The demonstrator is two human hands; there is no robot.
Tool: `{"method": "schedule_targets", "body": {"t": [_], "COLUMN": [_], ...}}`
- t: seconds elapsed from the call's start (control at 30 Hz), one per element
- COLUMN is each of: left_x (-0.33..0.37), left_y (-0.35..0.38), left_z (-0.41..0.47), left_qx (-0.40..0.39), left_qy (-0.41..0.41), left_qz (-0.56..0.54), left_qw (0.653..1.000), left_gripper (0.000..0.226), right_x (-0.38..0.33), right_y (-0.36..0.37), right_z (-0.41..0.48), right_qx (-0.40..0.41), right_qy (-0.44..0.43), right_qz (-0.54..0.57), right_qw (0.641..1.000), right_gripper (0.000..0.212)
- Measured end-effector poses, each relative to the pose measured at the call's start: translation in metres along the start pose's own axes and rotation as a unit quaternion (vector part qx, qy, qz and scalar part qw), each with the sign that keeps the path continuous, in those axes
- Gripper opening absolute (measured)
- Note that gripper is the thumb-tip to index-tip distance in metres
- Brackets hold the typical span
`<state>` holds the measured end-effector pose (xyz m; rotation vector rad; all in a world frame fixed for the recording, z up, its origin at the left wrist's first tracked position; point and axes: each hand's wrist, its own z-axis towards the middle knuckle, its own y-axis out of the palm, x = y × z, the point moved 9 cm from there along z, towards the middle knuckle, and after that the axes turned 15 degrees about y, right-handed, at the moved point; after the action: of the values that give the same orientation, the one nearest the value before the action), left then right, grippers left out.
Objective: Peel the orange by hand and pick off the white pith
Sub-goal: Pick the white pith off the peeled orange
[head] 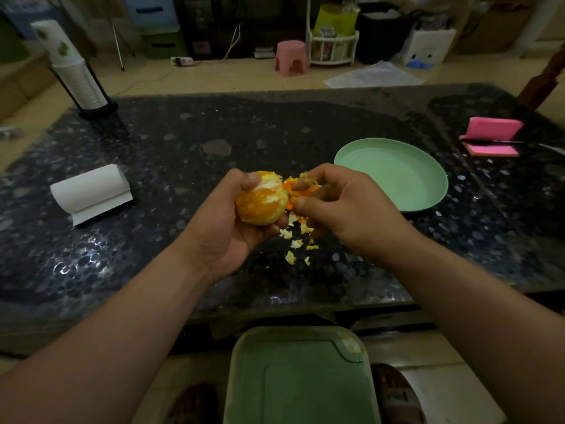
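At the far left corner of the dark speckled surface [183,142] stands a stack of paper cups [78,84] in a black holder. Nearer on the left lies a white roll of paper [91,192]. In the middle, above the near part of the surface, the left hand [226,228] grips the orange [260,198], thumb over its top and fingers curled beneath. The fruit is mostly bare of skin, with white pith in patches. Small bits of peel and pith [295,243] lie scattered on the surface under the hands. Nearer still, below the surface edge, sits a green lidded container [299,377] on the floor. Just right of the orange, the right hand [345,209] pinches a scrap of orange peel [301,188] between thumb and fingers, close against the fruit. Right of that hand and a little farther rests a pale green plate [394,175]. At the far right lies a pink sponge [492,137].
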<state>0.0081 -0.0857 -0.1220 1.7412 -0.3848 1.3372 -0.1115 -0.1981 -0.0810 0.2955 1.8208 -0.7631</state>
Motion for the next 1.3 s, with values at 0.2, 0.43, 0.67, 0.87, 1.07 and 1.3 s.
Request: {"method": "schedule_targets", "body": {"t": [0.2,0.43,0.67,0.87,1.07,1.3], "left_x": [-0.001,0.001,0.001,0.000,-0.001,0.002], "left_y": [0.001,0.005,0.009,0.009,0.007,0.007], "left_z": [-0.001,-0.006,-0.005,-0.002,0.000,0.002], "left_qx": [-0.008,-0.003,-0.002,-0.010,-0.004,0.008], "left_qy": [0.004,0.017,0.040,0.055,0.065,0.096], "left_qz": [0.039,0.070,0.084,0.088,0.090,0.099], "left_qw": [0.999,0.997,0.996,0.995,0.994,0.990], "left_gripper": [0.043,0.024,0.018,0.026,0.027,0.024], "right_x": [-0.010,-0.009,-0.007,-0.007,-0.007,-0.008], "right_y": [0.004,0.001,0.004,0.007,0.009,0.012], "right_z": [-0.005,-0.006,-0.006,-0.005,-0.004,-0.005], "right_qx": [0.005,0.013,0.010,0.021,0.032,0.062], "right_qy": [-0.025,-0.013,0.011,0.011,0.022,0.032], "right_qz": [-0.032,-0.046,-0.037,-0.060,-0.066,-0.062], "right_qw": [0.999,0.999,0.999,0.998,0.997,0.996], "right_gripper": [0.009,0.007,0.011,0.012,0.014,0.017]}}
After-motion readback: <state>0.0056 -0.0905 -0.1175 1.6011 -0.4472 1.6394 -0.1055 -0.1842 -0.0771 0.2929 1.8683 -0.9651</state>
